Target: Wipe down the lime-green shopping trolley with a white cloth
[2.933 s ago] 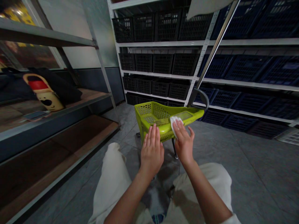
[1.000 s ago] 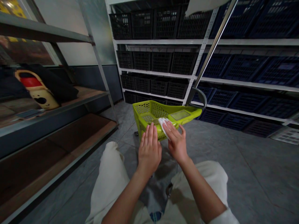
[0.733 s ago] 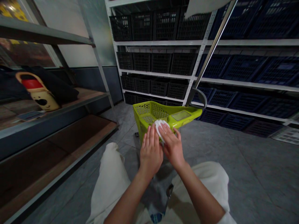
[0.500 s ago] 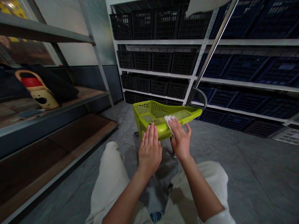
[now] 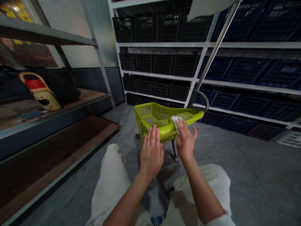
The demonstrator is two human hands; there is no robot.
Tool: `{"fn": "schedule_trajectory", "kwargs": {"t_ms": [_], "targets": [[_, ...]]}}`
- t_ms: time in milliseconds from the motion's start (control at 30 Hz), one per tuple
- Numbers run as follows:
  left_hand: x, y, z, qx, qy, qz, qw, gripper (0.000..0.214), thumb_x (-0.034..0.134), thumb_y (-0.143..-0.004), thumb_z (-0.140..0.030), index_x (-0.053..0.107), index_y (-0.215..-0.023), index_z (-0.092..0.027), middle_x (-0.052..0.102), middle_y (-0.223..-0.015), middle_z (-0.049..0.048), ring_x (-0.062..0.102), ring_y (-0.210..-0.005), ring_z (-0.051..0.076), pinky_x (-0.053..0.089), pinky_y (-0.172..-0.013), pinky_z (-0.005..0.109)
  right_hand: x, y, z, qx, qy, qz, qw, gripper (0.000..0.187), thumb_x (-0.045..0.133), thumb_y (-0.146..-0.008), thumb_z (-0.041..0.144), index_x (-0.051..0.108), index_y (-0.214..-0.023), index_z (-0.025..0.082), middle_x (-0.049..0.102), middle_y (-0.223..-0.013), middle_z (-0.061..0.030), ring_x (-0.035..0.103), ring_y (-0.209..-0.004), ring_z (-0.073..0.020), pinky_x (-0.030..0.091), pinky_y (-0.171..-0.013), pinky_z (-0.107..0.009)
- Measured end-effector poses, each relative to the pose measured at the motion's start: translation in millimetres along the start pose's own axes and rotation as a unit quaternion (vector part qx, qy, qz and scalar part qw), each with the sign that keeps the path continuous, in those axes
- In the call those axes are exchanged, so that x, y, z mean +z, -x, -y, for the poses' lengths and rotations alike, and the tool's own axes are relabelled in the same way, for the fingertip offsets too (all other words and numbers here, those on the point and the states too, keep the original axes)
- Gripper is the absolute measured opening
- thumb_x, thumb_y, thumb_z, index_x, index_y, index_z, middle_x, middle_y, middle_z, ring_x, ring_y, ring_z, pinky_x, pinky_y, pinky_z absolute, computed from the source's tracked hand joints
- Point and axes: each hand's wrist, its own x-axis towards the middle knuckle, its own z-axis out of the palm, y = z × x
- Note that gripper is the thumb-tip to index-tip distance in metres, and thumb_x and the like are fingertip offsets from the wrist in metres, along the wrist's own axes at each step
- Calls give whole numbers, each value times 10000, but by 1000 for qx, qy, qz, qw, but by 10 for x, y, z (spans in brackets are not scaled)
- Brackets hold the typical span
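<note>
In front of my knees stands a small lime-green shopping cart [image 5: 164, 129] with perforated basket walls, metal legs and a grey curved handle piece [image 5: 204, 101]. My left hand [image 5: 152, 150] lies flat against the near rim, fingers stretched out together. A crumpled white wipe [image 5: 176, 121] is under the fingers of my right hand [image 5: 185, 141], pressed onto the green rim to the right of the left hand. The thumb of that hand sticks out to the side.
A metal pole [image 5: 217, 47] with a pale panel on top rises behind the cart. White shelving [image 5: 162, 76] holds black crates [image 5: 163, 64] and blue crates [image 5: 242, 70]. On the left rack [image 5: 94, 97] are a cartoon-face bottle [image 5: 45, 97], a phone-like flat object [image 5: 33, 115] and dark bags.
My right hand has slid the white wipe a little to the right along the green rim. The left hand has stayed at nearly the same spot.
</note>
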Motion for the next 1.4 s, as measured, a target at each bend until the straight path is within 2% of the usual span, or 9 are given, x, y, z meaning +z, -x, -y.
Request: {"fn": "schedule_trajectory", "kwargs": {"t_ms": [233, 433, 633, 733, 867, 1100, 1267, 1333, 1400], "targets": [[27, -6, -17, -2, -4, -9, 1000, 709, 368, -952, -141, 86, -1599, -69, 272, -1647, 154, 185, -1547, 252, 302, -1227, 444, -111, 54, 255, -129, -74, 107, 983, 691, 410, -839, 58, 410, -1510, 218, 509, -1526, -71, 395, -1467, -169, 232, -1204, -405], [2, -3, -2, 2, -5, -3, 1000, 726, 376, -969, -168, 32, -1601, -76, 254, -1651, 151, 181, -1548, 239, 307, -1226, 435, -12, -11, 30, -12, -3, 5, 1000, 675, 384, -843, 30, 471, -1464, 281, 598, -1446, -50, 473, -1415, -197, 179, -1201, -478], [16, -7, -29, -3, 2, -10, 1000, 747, 384, -948, -147, 28, -1600, -67, 264, -1645, 166, 187, -1545, 267, 314, -1222, 458, -103, 66, 272, -127, -77, 103, 984, 694, 416, -836, 60, 410, -1511, 221, 521, -1517, -71, 401, -1463, -172, 227, -1202, -403], [-2, -6, -1, 1, -1, -8, 1000, 743, 374, -962, -152, 2, -1600, -77, 267, -1644, 159, 187, -1546, 250, 318, -1220, 451, -88, 33, 132, -94, -51, 88, 990, 744, 396, -816, 28, 399, -1518, 275, 546, -1498, -50, 433, -1443, -180, 161, -1217, -451], [-3, -6, -3, 2, -5, 0, 1000, 735, 379, -969, -162, 12, -1599, -70, 249, -1652, 153, 167, -1550, 239, 309, -1226, 435, 9, 11, 5, -9, -6, 4, 1000, 718, 380, -840, 30, 421, -1501, 306, 590, -1455, -47, 472, -1416, -201, 131, -1212, -495], [19, -7, -27, 0, 2, -3, 1000, 735, 381, -948, -141, 50, -1600, -62, 258, -1647, 170, 179, -1547, 268, 309, -1222, 459, -84, 88, 267, -124, -80, 108, 983, 728, 423, -844, 58, 353, -1544, 244, 510, -1525, -80, 402, -1463, -183, 185, -1214, -430], [-21, -3, 12, -1, 5, -2, 1000, 736, 359, -972, -157, -15, -1603, -101, 250, -1652, 148, 201, -1543, 241, 315, -1220, 442, -16, 23, -19, -38, -17, 30, 999, 739, 378, -844, 22, 383, -1525, 307, 569, -1476, -53, 463, -1423, -191, 138, -1214, -488], [-13, -5, 4, 0, 6, -2, 1000, 742, 369, -970, -165, -13, -1602, -95, 250, -1652, 151, 198, -1543, 245, 315, -1221, 443, 8, 30, 4, -11, -6, 10, 1000, 729, 371, -844, 21, 398, -1517, 300, 569, -1475, -55, 460, -1425, -193, 141, -1212, -488], [8, -7, -11, -1, 9, -7, 1000, 748, 378, -965, -169, -5, -1602, -87, 251, -1650, 161, 192, -1544, 256, 312, -1223, 450, -8, 59, 128, -37, -26, 34, 998, 724, 377, -837, 28, 393, -1520, 268, 550, -1493, -62, 435, -1442, -182, 169, -1210, -458]]}}
